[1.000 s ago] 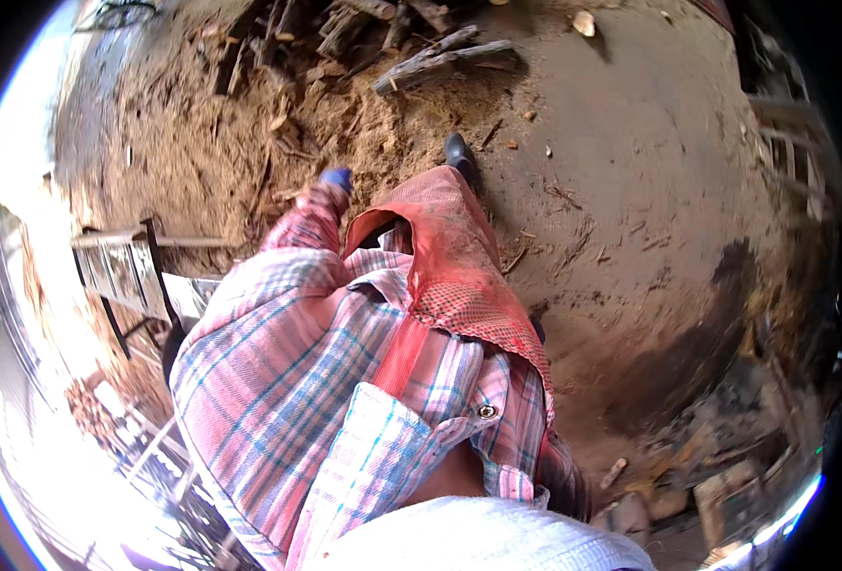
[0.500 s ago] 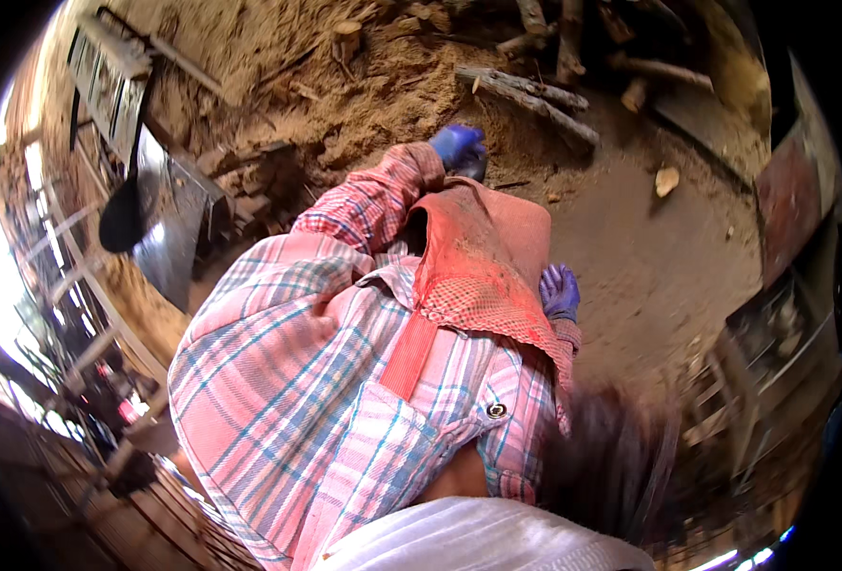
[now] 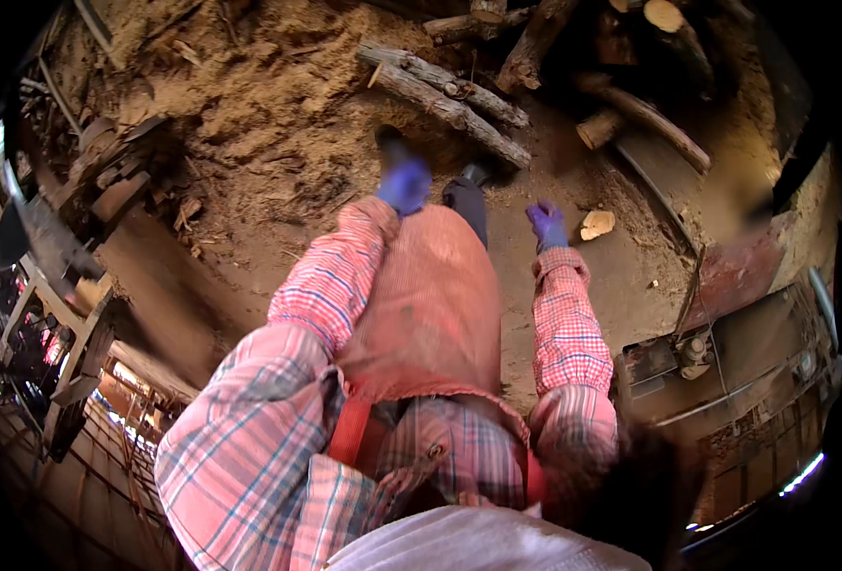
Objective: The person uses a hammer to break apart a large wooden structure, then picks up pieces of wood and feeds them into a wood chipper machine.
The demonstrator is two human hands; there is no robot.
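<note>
Bare dirt floor [image 3: 278, 143] broad and open ahead and to the left. Log pile [image 3: 459, 95] just beyond, untouched, nothing lifted yet. Machine bench [image 3: 725, 362] hemming the right. Left hand [image 3: 404, 184] and right hand [image 3: 546, 224], blue-gloved, empty, loosely curled, nearest the closest log.

A: Both hands, left hand [image 3: 405, 185] and right hand [image 3: 546, 224], wear thin purple gloves, rubbery and matt; the shirt sleeves [image 3: 333, 276] are soft plaid cloth.

B: The apron [image 3: 430, 305] is coarse reddish cloth; the logs [image 3: 449, 95] are rough bark-covered wood; the ground [image 3: 268, 124] is loose, dusty sawdust.
</note>
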